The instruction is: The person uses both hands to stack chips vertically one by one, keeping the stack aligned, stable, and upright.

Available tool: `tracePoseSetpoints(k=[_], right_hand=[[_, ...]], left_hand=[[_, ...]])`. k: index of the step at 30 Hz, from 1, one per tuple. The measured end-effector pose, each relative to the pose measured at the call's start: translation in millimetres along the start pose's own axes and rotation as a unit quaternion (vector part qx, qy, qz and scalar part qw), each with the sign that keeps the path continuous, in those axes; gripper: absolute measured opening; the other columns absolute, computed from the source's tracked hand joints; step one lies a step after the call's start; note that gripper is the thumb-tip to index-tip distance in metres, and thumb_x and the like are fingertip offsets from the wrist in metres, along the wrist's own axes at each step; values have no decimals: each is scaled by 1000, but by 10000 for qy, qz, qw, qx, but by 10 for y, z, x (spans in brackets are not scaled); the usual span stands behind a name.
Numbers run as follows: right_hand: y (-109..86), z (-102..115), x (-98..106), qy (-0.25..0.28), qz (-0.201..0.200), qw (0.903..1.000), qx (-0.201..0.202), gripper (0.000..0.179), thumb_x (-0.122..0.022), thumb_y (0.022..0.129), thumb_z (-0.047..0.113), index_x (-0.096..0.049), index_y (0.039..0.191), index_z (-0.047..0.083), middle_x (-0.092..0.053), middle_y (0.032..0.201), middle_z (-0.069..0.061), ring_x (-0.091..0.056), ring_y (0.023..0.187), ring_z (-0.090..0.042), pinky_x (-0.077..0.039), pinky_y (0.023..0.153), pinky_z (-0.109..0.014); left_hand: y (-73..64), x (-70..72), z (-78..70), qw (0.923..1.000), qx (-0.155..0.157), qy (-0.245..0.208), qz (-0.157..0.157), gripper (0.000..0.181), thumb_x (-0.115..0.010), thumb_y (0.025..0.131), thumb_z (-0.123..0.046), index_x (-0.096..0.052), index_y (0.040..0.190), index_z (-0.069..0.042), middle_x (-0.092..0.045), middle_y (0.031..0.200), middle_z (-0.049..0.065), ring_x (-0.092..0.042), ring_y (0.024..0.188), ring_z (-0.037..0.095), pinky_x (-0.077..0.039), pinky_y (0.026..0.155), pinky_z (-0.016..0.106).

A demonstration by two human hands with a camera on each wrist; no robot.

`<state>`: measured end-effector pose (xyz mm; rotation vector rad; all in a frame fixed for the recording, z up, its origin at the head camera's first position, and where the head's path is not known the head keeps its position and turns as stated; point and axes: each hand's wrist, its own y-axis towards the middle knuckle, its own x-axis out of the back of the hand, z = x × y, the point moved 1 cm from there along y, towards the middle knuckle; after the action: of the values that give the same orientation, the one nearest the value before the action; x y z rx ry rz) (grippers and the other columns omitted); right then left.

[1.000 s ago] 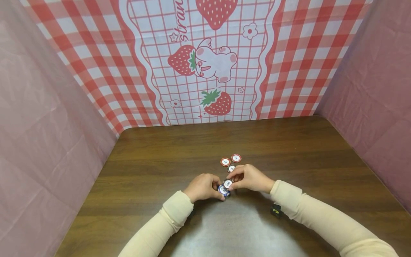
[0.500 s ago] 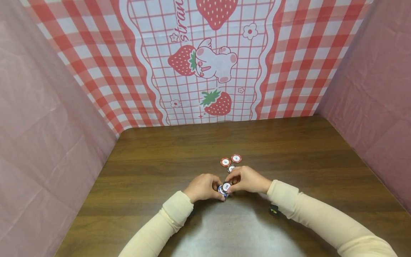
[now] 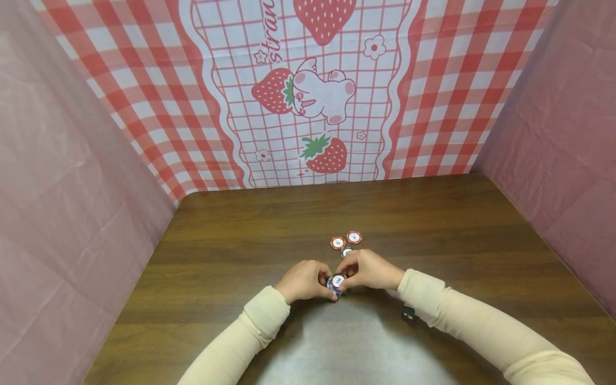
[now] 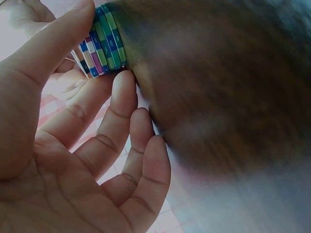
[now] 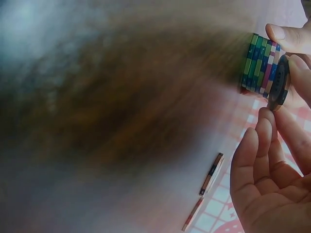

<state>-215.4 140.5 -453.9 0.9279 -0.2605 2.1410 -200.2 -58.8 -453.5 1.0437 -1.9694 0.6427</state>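
Note:
Between my hands a short stack of poker chips (image 5: 257,63) stands on the table, its edges green, blue and purple. With thumb and fingers my left hand (image 3: 301,281) grips the stack's sides; in the left wrist view the stack (image 4: 106,40) shows beside the thumb. My right hand (image 3: 374,270) pinches a black-edged poker chip (image 3: 338,280) marked 100 by its rim. Seen from the right wrist, that chip (image 5: 279,82) is tilted at the stack's top; whether it touches is unclear.
Behind the hands two red poker chips (image 3: 338,243) lie flat on the wooden table (image 3: 240,224). Another black-edged chip (image 3: 347,252) lies just in front of them, partly hidden by the right hand. A checked cloth (image 3: 443,80) hangs at the back.
My right hand has moved slightly left and toward me, bringing the black-edged poker chip over the stack. My left hand has stayed on the stack.

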Motion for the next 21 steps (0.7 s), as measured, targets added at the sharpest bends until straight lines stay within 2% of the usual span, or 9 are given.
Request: tracePoseSetpoints(k=[21], right_hand=[[36, 50, -29, -277, 135, 9995, -48, 26, -85, 73, 22, -75, 94, 11, -66, 84, 2, -57, 74, -5, -49, 67, -19]], left_hand=[[5, -7, 17, 10000, 59, -34, 34, 30, -90, 64, -35, -70, 81, -20, -57, 65, -13, -49, 60, 1, -38, 56, 20]])
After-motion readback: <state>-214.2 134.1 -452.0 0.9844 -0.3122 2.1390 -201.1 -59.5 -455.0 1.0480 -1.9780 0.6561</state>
